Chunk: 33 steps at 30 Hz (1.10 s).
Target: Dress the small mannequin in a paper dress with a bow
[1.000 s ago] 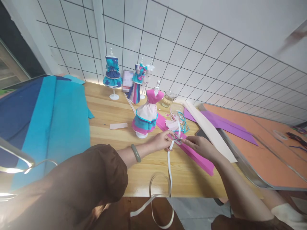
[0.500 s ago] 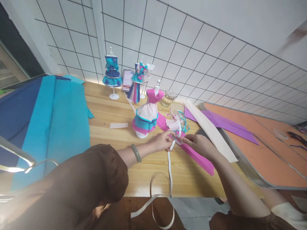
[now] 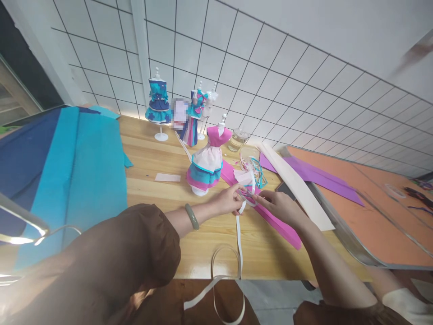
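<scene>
My left hand (image 3: 232, 199) is closed in a pinch on a narrow white ribbon (image 3: 239, 234), just in front of the dressed mini mannequin. The ribbon's tail runs down the table and curls over the front edge. My right hand (image 3: 279, 204) is closed round a thin pointed metal tool (image 3: 249, 195), whose tip reaches the left fingertips. Whether the tool is scissors or tweezers I cannot tell. A pink fabric strip (image 3: 279, 226) lies under both hands. The mannequin (image 3: 206, 162) wears a pink, white and blue layered dress.
More dressed mannequins (image 3: 158, 104) stand by the tiled wall, near a glass jar (image 3: 238, 140). Ribbon scraps (image 3: 260, 174) lie behind my hands. Blue fabric (image 3: 96, 167) covers the left side. White (image 3: 297, 189) and purple strips (image 3: 324, 180) reach an orange surface (image 3: 382, 225) at right.
The hands stay at almost the same spot, with the metal tool and fingertips shifting slightly at the ribbon. The pink strip's near end has moved a little.
</scene>
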Each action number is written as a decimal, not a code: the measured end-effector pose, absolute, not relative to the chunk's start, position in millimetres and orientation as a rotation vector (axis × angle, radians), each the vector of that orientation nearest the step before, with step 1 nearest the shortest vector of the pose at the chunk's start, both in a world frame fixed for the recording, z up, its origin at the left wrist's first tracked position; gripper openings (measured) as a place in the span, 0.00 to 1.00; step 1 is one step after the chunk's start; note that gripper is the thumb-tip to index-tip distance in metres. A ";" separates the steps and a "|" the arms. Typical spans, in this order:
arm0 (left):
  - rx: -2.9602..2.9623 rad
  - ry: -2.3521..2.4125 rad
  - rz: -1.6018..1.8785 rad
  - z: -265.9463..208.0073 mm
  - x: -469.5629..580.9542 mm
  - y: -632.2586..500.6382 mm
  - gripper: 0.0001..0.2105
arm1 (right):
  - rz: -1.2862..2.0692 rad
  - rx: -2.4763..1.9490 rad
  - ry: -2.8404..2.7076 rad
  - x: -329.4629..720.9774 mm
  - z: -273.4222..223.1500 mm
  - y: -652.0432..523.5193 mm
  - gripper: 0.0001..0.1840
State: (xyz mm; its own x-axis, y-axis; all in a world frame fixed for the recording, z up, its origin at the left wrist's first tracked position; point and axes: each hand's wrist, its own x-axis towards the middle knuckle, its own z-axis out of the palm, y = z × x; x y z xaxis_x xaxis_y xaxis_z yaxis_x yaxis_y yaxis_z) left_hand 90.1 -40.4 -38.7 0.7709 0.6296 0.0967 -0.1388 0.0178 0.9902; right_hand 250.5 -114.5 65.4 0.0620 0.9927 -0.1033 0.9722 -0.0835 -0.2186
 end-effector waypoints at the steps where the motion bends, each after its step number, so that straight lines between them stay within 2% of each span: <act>1: 1.439 0.431 0.629 -39.3 90.4 -40.3 0.21 | 0.349 -2.208 -2.061 250.1 65.3 -115.2 0.29; 8: 1.559 0.603 0.659 -35.9 86.4 -41.3 0.28 | 0.323 -2.157 -1.937 259.8 50.5 -115.4 0.28; 14: 2.172 0.952 0.921 -16.5 73.7 -57.4 0.21 | 0.366 -2.164 -1.822 261.6 19.3 -118.4 0.22; 18: 2.405 0.842 0.920 5.8 71.4 -70.5 0.19 | 0.242 -2.114 -1.864 254.7 -4.5 -125.0 0.17; 23: 2.194 0.602 1.203 48.9 64.0 -78.5 0.15 | -0.039 -2.042 -2.005 253.2 -19.3 -125.7 0.15; 25: 1.975 0.549 1.232 66.8 57.5 -79.5 0.13 | -0.164 -1.956 -2.020 248.4 -9.2 -124.3 0.14; 27: 1.759 0.503 1.233 82.0 50.6 -79.7 0.12 | -0.140 -1.851 -1.948 237.7 12.9 -124.3 0.15; 31: 1.458 0.396 1.219 102.4 39.6 -79.0 0.09 | 0.300 -1.638 -1.565 202.2 74.7 -130.8 0.15; 33: 1.370 0.389 1.169 108.1 35.9 -78.3 0.10 | 0.368 -1.520 -1.404 183.4 100.4 -133.5 0.15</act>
State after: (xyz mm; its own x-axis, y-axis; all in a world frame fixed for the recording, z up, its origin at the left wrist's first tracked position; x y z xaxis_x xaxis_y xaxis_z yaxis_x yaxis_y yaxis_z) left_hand 35.9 -78.3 108.1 0.4333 0.8100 0.3952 -0.4122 -0.2119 0.8861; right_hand 183.4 -133.5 100.4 0.2816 0.8788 0.3853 0.5768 0.1658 -0.7998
